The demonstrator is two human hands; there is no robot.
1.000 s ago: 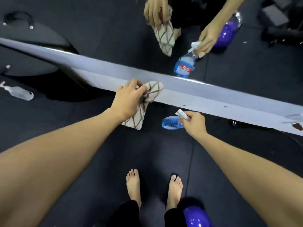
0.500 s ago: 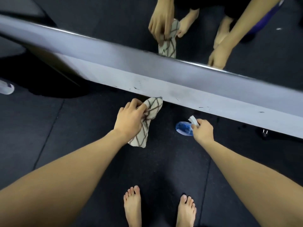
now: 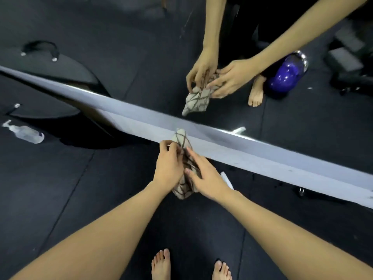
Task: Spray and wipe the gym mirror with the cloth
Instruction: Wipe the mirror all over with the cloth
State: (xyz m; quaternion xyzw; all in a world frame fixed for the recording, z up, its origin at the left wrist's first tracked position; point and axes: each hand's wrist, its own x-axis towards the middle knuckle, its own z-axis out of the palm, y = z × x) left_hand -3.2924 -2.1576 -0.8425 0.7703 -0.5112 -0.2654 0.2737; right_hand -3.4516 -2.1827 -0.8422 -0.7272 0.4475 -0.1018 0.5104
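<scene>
A beige cloth (image 3: 182,139) with dark criss-cross lines is bunched between both hands, just in front of the mirror's grey bottom frame (image 3: 262,156). My left hand (image 3: 169,168) grips the cloth from the left with curled fingers. From the right, my right hand (image 3: 205,178) pinches it between thumb and fingers. Only the white nozzle of the spray bottle (image 3: 227,179) shows, past my right wrist; neither hand touches it and its body is hidden. The mirror glass (image 3: 141,57) above the frame reflects both hands and the cloth.
A clear pump bottle (image 3: 24,133) lies on the dark rubber floor at the left. A black round equipment base (image 3: 44,112) sits beside the mirror's left end. A shiny blue object (image 3: 286,75) shows in the reflection. My bare feet (image 3: 161,263) stand below. A small caster (image 3: 300,191) sits under the frame at right.
My right hand has let go of the spray bottle and moved left onto the cloth. The bottle now sits low behind that hand. The left hand keeps hold of the cloth.
</scene>
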